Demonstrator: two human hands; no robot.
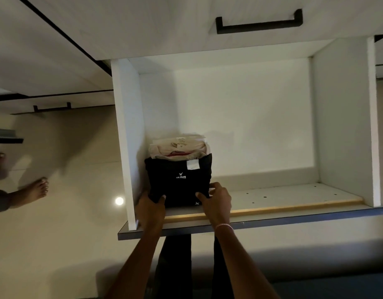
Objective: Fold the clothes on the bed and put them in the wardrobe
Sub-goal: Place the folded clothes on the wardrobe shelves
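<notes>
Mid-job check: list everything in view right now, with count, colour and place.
black folded garment: one, black with white print, left side of the shelf
pale folded clothes: one stack, white-pink, directly behind the black garment
wardrobe compartment: one, white, open, centre
shelf: one, white, compartment floor
large handle: one, black, above the compartment
small handle: one, black, far left
bare foot: one, far left, on the floor
bracelet: one, pink, right wrist
left hand: grips the garment's near left corner
right hand: grips its near right corner
</notes>
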